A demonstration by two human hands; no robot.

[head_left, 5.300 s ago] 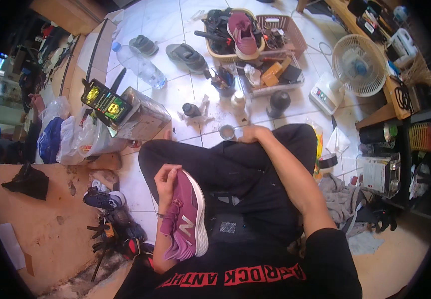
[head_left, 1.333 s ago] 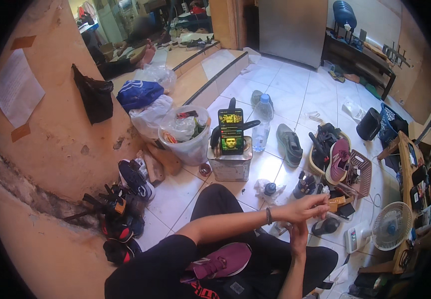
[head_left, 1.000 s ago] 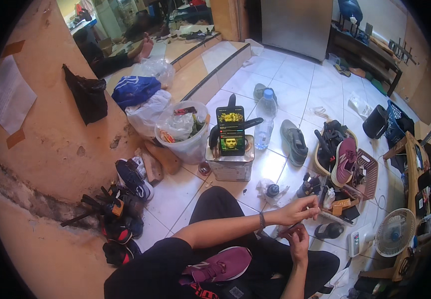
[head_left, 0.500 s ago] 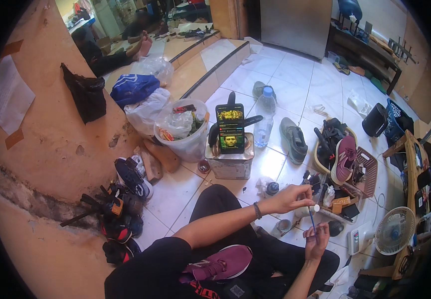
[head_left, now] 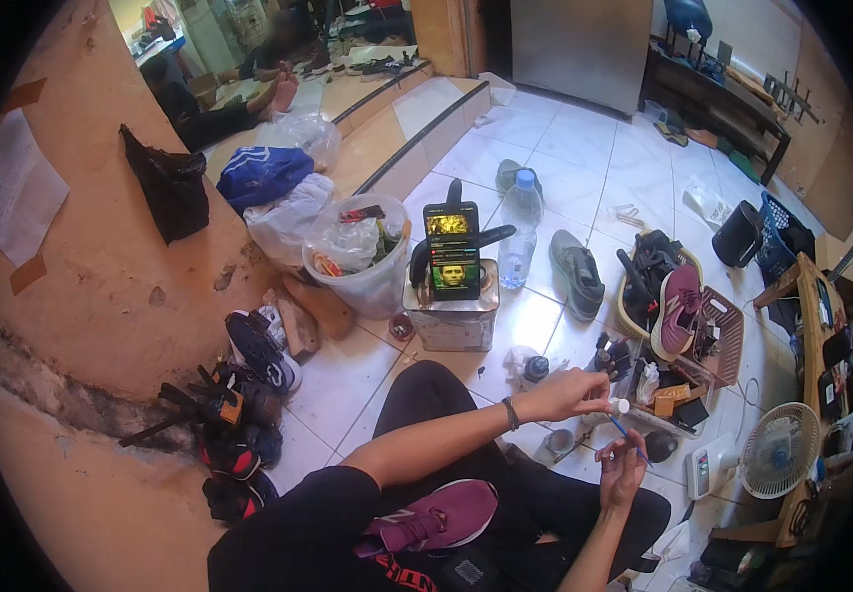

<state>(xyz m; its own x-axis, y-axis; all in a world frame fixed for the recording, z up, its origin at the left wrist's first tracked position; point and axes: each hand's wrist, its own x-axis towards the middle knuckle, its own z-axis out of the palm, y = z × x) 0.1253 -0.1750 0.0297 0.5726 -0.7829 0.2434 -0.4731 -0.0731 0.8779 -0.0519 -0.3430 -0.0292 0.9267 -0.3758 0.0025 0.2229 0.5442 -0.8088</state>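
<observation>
A thin blue stick, perhaps a slim brush, slants between my two hands. My right hand, palm up, grips its lower part with bent fingers. The fingers of my left hand are pinched together at its upper end; the tip is hidden there. Just beyond those fingertips shows a small white cap or bottle top; whether my left hand touches it I cannot make out. A maroon sneaker lies on my lap under my left forearm. Its matching maroon sneaker rests on a basket at the right.
Ahead stands a metal can with a phone propped on it, beside a water bottle and a waste bucket. A grey shoe, a box of supplies and a fan are rightward. Shoes line the left wall.
The blue stick has tipped from nearly upright to a slant, its lower end swinging right. My left hand has moved slightly left. The view has shifted a little.
</observation>
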